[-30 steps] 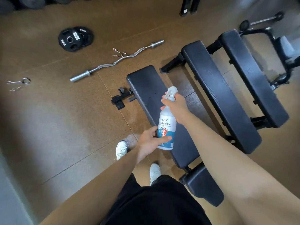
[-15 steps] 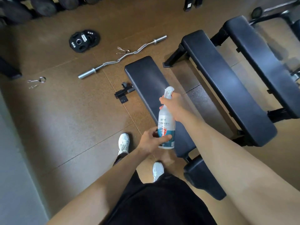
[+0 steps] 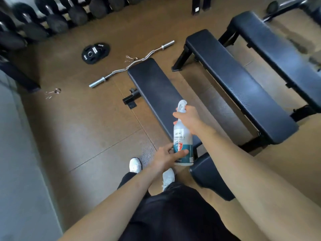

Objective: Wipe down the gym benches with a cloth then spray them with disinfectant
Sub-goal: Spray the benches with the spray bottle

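The right hand (image 3: 190,117) is gripping the spray bottle's (image 3: 183,136) neck while the left hand (image 3: 166,156) is holding its base above the nearest bench (image 3: 156,87).

The view is tipping up and back: a row of dumbbells (image 3: 57,23) is coming into sight along the top left, and the far bench (image 3: 278,54) is sliding toward the right edge. The spray bottle (image 3: 183,136), gripped by the right hand (image 3: 189,117) and left hand (image 3: 165,157), is straightening and nearing the seat pad (image 3: 212,180). The white shoes (image 3: 135,165) are drawing closer together.
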The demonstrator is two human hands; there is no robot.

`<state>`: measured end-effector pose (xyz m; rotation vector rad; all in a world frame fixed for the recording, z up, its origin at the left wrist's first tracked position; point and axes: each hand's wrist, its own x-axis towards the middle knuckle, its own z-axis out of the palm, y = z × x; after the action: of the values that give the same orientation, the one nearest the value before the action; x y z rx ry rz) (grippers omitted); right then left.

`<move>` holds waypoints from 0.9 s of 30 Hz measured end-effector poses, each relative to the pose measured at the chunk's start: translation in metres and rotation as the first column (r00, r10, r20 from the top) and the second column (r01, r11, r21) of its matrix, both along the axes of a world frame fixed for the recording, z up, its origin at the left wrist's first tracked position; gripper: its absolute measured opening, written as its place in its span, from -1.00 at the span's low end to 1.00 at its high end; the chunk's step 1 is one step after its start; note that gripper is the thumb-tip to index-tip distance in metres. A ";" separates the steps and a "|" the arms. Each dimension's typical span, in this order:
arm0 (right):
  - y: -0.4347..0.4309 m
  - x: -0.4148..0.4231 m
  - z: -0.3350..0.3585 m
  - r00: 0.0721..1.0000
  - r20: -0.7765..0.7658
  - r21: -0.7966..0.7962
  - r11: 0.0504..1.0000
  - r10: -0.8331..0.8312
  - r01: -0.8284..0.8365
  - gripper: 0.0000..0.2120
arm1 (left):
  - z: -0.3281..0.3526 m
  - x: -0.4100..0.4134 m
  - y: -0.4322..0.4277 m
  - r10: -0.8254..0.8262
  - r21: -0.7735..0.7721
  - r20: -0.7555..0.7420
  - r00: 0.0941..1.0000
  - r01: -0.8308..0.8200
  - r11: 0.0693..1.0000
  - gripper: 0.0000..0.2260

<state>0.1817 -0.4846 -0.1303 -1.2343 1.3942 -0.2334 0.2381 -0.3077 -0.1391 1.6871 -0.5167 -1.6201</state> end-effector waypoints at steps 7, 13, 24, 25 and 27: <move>0.028 -0.024 0.016 0.999 -0.011 -0.047 0.998 -0.052 0.051 -0.90 | 0.002 -0.016 0.025 -0.014 -0.044 -0.038 0.999 0.012 0.999 -0.65; 0.061 0.001 0.035 0.996 -0.060 -0.130 0.989 0.063 -0.070 -0.80 | 0.001 -0.009 0.059 0.041 -0.155 -0.161 0.986 -0.066 0.986 -0.74; 0.095 -0.028 0.036 0.968 -0.241 -0.126 0.987 0.068 -0.101 -0.83 | -0.013 -0.045 0.094 0.009 -0.139 -0.293 0.956 -0.052 0.989 -0.58; 0.099 -0.033 0.035 0.972 -0.231 -0.137 0.987 0.049 -0.082 -0.86 | -0.013 -0.050 0.098 0.017 -0.145 -0.273 0.962 -0.058 0.988 -0.60; 0.104 -0.046 0.031 0.974 -0.228 -0.154 0.987 0.004 -0.040 -0.87 | -0.015 -0.059 0.103 0.014 -0.163 -0.227 0.974 -0.052 0.985 -0.61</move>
<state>0.1362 -0.3807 -0.0990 -1.4423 1.5817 -0.1940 0.1795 -0.2045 -0.1541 1.3613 -0.4938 -1.6687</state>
